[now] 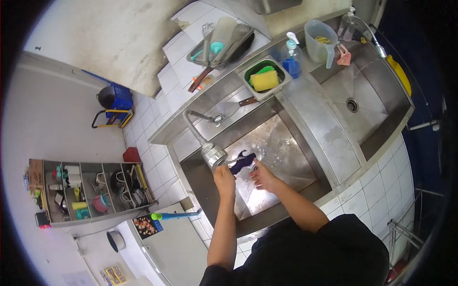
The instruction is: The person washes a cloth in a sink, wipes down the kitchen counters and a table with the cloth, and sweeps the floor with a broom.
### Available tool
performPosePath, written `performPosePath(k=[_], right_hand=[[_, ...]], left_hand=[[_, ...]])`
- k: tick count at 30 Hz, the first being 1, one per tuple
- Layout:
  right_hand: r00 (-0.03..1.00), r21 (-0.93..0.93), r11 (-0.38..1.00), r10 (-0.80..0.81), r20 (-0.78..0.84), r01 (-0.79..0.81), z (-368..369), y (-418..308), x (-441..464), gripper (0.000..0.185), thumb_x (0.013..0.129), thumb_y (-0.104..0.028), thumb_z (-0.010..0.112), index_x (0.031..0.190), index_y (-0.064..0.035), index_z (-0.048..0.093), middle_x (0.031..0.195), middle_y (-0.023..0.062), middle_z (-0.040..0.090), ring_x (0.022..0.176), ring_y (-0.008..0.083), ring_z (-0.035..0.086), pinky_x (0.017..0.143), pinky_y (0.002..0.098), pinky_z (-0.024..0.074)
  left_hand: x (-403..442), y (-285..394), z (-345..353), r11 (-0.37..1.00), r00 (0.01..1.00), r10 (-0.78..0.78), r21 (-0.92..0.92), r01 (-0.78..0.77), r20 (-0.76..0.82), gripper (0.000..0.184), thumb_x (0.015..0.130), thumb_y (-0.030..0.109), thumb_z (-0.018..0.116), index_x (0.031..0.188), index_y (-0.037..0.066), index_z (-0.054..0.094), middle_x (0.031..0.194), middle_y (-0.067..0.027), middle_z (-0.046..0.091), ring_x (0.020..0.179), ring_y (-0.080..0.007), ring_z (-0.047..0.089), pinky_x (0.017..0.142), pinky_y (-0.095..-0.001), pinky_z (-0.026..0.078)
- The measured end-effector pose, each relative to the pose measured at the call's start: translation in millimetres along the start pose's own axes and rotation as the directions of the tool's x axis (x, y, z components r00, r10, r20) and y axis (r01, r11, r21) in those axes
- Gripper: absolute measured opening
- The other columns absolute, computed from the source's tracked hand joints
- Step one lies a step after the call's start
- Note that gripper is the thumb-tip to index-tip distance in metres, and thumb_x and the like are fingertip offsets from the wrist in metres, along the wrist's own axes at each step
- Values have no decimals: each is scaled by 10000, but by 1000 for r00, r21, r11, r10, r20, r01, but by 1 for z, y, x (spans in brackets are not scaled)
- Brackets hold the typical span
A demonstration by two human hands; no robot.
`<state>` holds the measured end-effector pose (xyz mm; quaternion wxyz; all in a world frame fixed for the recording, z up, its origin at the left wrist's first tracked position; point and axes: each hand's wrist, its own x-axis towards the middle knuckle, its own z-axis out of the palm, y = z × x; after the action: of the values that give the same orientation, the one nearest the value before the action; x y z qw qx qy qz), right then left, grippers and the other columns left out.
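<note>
A dark purple cloth [242,163] is over the left steel sink basin [305,159], just right of the faucet's spray head [213,154]. My left hand [224,180] is closed at the cloth's left end, directly below the spray head. To the right of the cloth's lower edge is my right hand [265,177], its fingers apart and slightly curled, with nothing visible in them. Bright wet glare covers the basin floor under both hands.
Behind the basin lie a wooden-handled scraper [247,101] and a metal tub with sponges [265,80]. A blue soap bottle [291,64] and a clear pitcher [318,40] stand near the second sink [372,102]. A shelf rack [95,193] is at left.
</note>
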<state>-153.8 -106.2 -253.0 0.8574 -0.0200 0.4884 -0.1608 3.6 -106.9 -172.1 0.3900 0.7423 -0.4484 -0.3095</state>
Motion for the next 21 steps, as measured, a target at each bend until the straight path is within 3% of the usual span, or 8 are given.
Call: performPosePath(k=[3, 6, 10, 13, 16, 18, 19, 21], right_hand=[[953, 308, 950, -38, 301, -59, 27, -8, -25, 958, 741, -822, 568, 1293, -45, 466, 1193, 238, 550, 1145, 378, 540, 1009, 531, 434], [943, 631, 771, -266, 198, 85, 30, -29, 11, 918, 737, -752, 657, 1293, -49, 462, 1289, 270, 490, 1145, 390, 538, 1017, 533, 430], [942, 654, 721, -333, 36, 230, 19, -58, 28, 494, 876, -502, 673, 1109, -73, 595, 1058, 110, 639, 1012, 285, 628, 936, 468, 511], [938, 701, 709, -288, 194, 72, 23, -54, 44, 285, 947, -382, 603, 943, -98, 619, 840, 55, 649, 792, 245, 656, 799, 436, 563], [933, 710, 704, -259, 250, 5, 32, -45, 54, 297, 976, -380, 543, 825, -127, 581, 709, 35, 603, 617, 224, 610, 677, 431, 567], [925, 532, 847, -204, 321, 2, 28, -31, 58, 332, 979, -426, 531, 812, -141, 573, 688, 9, 579, 593, 201, 589, 644, 409, 560], [955, 458, 888, -93, 281, -48, 28, -29, 35, 353, 974, -468, 528, 869, -138, 599, 740, 20, 617, 620, 202, 615, 652, 388, 566], [930, 407, 911, -88, 357, -70, 22, -20, 10, 364, 969, -483, 531, 898, -135, 608, 780, 29, 634, 650, 201, 631, 671, 379, 567]], left_hand=[[-3, 23, 8, 994, 993, -89, -59, 94, 77, 470, 1036, 404, 453, 707, 73, 501, 636, 19, 436, 549, -84, 450, 480, -270, 415], [-22, 46, -4, 976, 999, 51, -212, -46, 19, 432, 1038, 409, 446, 747, 92, 491, 651, 9, 437, 541, -92, 447, 478, -264, 427], [-35, 87, -44, 802, 986, -139, -595, 55, -97, 455, 1019, 482, 447, 870, 56, 511, 708, -55, 494, 536, -142, 477, 473, -273, 431], [-21, 44, -58, 649, 976, -220, -747, 145, -1, 642, 936, 666, 429, 1008, 35, 522, 988, -135, 560, 915, -245, 564, 796, -420, 481], [-20, -8, -29, 531, 841, -488, -685, 499, 234, 881, 854, 789, 416, 1258, 8, 468, 1327, -176, 476, 1316, -335, 387, 1087, -568, 285], [-28, -20, -8, 149, 421, -606, -423, 894, 675, 986, 816, 813, 452, 1384, 10, 376, 1391, -166, 442, 1327, -373, 377, 1084, -585, 285], [-27, -28, 3, 154, 420, -316, -391, 908, 851, 855, 878, 716, 491, 1344, 0, 450, 1332, -169, 519, 1260, -358, 475, 1046, -560, 364], [-2, -48, 31, 200, 522, -373, -483, 852, 767, 715, 912, 616, 525, 1286, 6, 503, 1241, -157, 573, 1170, -326, 541, 984, -506, 427]])
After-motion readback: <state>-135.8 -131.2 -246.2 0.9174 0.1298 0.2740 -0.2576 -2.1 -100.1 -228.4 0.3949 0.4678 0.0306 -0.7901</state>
